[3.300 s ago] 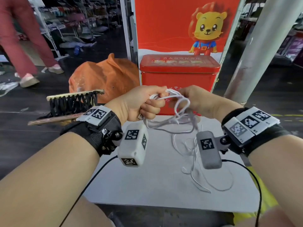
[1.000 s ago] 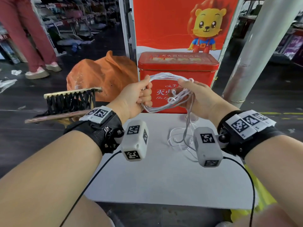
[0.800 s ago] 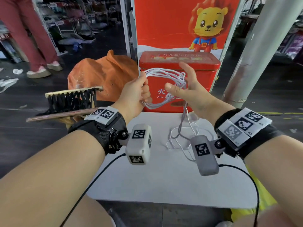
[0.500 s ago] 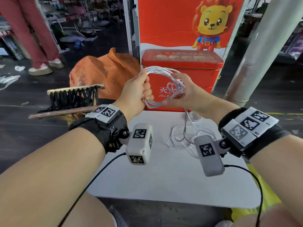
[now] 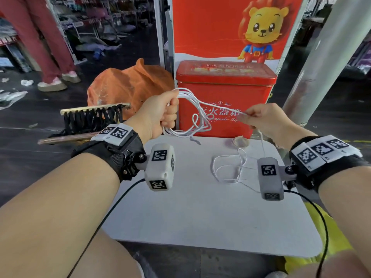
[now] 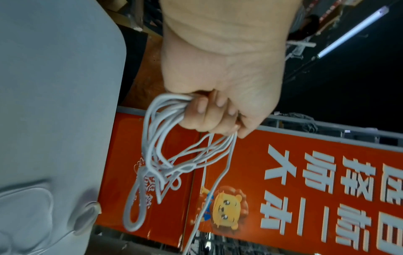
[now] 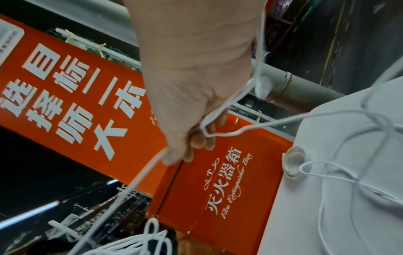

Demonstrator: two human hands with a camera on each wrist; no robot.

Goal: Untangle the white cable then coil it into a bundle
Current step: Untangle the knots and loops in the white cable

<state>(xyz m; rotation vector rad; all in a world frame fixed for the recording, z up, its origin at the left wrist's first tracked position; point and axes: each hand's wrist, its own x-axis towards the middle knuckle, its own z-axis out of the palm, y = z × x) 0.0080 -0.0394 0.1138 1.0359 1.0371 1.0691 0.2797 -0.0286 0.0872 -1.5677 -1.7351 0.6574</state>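
White cable [image 5: 197,125]: L hand [image 5: 158,115] fists coils, R hand [image 5: 261,119] pinches strand; risk – slack on table [image 5: 200,207] re-knots w/ hard pull

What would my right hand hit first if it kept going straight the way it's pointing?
Probably the red fire extinguisher box. The right hand, pinching the white cable, points forward-left at its front, though depth is unclear.

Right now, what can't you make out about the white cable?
- Thin white cable: loop count unclear; left hand fingers cover the bundle in the head and left wrist views.
- Cable ends: no plug visible; the slack on the white table runs behind the right wrist camera.
- Remaining tangles: strands overlap, too thin to judge.
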